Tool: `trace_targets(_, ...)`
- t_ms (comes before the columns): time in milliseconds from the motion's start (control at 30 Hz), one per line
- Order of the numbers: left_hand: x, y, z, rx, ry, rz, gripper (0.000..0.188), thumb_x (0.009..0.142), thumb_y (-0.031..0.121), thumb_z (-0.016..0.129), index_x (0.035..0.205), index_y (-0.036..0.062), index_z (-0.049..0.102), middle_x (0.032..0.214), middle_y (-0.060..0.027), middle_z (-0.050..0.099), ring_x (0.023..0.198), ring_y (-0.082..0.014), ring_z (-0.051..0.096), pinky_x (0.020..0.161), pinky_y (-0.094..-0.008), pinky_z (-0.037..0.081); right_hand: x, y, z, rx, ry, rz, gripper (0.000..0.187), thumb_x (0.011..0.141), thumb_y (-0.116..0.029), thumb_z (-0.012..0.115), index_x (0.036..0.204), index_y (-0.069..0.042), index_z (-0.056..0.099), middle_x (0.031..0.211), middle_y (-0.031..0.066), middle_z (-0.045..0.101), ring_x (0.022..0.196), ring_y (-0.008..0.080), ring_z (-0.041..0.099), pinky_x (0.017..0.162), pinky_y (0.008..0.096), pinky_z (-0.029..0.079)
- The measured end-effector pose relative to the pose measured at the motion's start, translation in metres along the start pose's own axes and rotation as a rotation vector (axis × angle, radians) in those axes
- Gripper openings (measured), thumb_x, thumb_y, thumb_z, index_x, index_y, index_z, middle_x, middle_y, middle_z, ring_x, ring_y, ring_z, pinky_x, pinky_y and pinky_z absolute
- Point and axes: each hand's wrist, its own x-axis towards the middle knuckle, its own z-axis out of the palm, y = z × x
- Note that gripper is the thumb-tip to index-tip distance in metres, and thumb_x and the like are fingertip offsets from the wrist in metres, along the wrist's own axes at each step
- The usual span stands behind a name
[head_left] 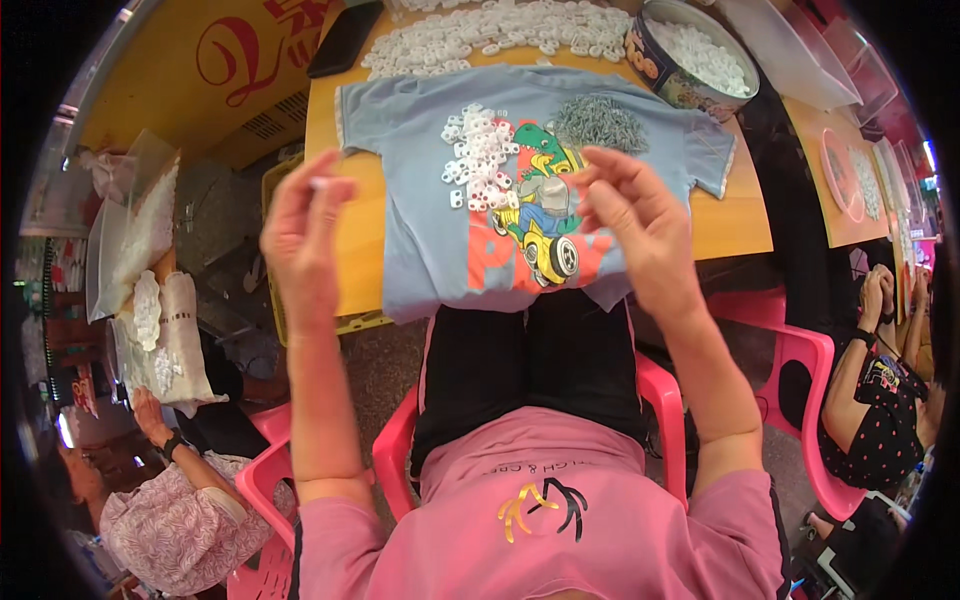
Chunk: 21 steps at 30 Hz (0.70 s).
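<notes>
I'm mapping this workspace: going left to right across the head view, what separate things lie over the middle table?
Flat black slab, heap of small white pieces, grey heap, round tin. The blue-grey shirt and far white pile span several of these, so they're left out.

Lighting's honestly decent in the middle, with the bench pretty evenly lit, only soft shadows, and the white pieces along its far side looking close to washed out, while the floor underneath goes dim and the black trousers lose most of their detail. There's glare from a white light at the far right rim and a smaller bright spot far left. Fisheye's doing its usual thing (black corners, bowed edges, mushy detail near the rim), and the left hand is kinda smeared, fingers included.
</notes>
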Motion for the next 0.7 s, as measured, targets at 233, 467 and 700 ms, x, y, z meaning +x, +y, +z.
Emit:
trace_targets(233,0.018,-0.082,-0.142,0.452,0.213,-0.143,0.036,0.092,0.015,0.066,0.123,-0.0019,0.059,0.101,-0.0017,0.059,0.090,-0.0092,0.056,0.082,-0.0224,0.047,0.021,0.024,-0.036,-0.399,0.020,-0.063,0.025,0.096,-0.013,0.059,0.116,0.002,0.062,0.100,0.0048,0.067,0.086,0.0082,0.059,0.075,0.0235,0.049)
trace_targets(467,0.001,-0.059,-0.091,0.628,0.223,0.046,0.038,0.095,0.013,0.062,0.128,-0.0012,0.053,0.119,-0.0101,0.058,0.105,-0.0149,0.057,0.090,-0.0254,0.047,0.028,0.026,-0.011,-0.844,-0.114,-0.393,0.012,0.087,-0.007,0.067,0.097,-0.002,0.069,0.085,0.0062,0.064,0.069,0.0136,0.058,0.060,0.0279,0.046)
trace_targets(700,-0.035,-0.001,0.028,0.007,-0.154,-0.017,0.021,0.096,0.003,0.053,0.116,-0.0016,0.059,0.109,-0.0071,0.062,0.092,-0.0124,0.063,0.083,-0.0243,0.049,0.059,0.033,0.006,-1.132,-0.131,-0.627,0.010,0.085,-0.014,0.067,0.092,-0.006,0.068,0.086,0.0083,0.061,0.078,0.0265,0.061,0.067,0.0357,0.048)
